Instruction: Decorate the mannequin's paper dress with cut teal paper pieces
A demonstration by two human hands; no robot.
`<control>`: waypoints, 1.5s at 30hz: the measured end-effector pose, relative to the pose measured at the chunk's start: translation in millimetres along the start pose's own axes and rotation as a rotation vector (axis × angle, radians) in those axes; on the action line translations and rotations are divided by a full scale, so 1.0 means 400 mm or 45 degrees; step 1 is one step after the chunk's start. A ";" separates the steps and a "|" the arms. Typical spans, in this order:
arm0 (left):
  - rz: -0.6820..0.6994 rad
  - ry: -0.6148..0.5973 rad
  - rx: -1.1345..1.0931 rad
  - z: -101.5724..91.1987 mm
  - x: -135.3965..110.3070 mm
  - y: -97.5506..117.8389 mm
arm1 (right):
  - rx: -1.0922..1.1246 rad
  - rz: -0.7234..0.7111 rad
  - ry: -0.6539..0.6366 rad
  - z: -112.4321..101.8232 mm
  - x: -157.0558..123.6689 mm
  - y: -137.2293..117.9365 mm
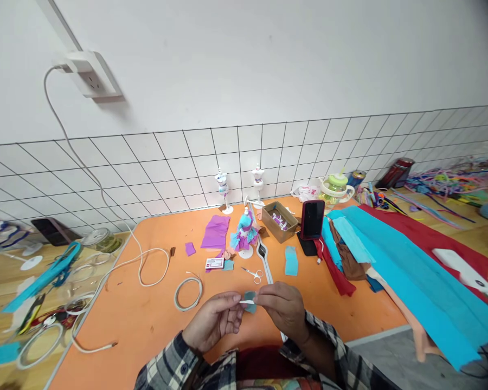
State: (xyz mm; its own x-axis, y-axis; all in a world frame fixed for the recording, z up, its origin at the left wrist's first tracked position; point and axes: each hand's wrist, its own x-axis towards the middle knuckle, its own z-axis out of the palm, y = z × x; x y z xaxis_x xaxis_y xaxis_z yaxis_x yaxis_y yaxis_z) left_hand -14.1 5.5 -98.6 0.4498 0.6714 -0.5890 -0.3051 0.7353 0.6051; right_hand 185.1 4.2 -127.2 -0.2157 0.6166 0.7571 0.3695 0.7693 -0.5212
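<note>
My left hand (pixel 216 319) pinches one end of a thin white strip (pixel 246 302) above the table's front. The other end meets the fingertips of my right hand (pixel 282 307), which is closed in a pinch. Around the strip shows a small grey-teal piece (pixel 250 309); whether it is joined to the strip I cannot tell. Beyond my hands lie small scissors (pixel 255 275), a pale blue piece of crepe paper (pixel 291 261) and a small white box (pixel 214 263). Farther back stands a mini dress form (pixel 244 230) dressed in blue and purple ruffles.
Two small mannequins (pixel 258 181) stand by the wall. An open box (pixel 279 221) holds purple-white bits. A phone (pixel 312 219) stands upright at right, near blue crepe paper (pixel 406 276). Coiled cable (pixel 188 294) lies at left; a long white strap (pixel 264 254) runs toward me.
</note>
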 end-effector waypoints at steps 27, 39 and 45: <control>0.086 -0.014 0.000 0.011 0.003 0.008 | 0.103 0.128 -0.015 0.008 0.000 0.011; 0.609 0.382 0.626 0.005 0.028 -0.001 | -0.244 0.331 -0.136 0.042 0.017 0.006; 0.626 0.273 0.643 0.026 0.026 -0.023 | -0.140 0.532 -0.193 0.059 0.035 -0.026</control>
State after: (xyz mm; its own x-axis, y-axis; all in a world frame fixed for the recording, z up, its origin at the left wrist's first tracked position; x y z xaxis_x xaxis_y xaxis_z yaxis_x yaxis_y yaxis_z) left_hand 2.0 4.8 -104.9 0.1709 0.9539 -0.2466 0.0181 0.2472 0.9688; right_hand 156.8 8.9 -120.5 -0.1545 0.8941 0.4204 0.5446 0.4321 -0.7188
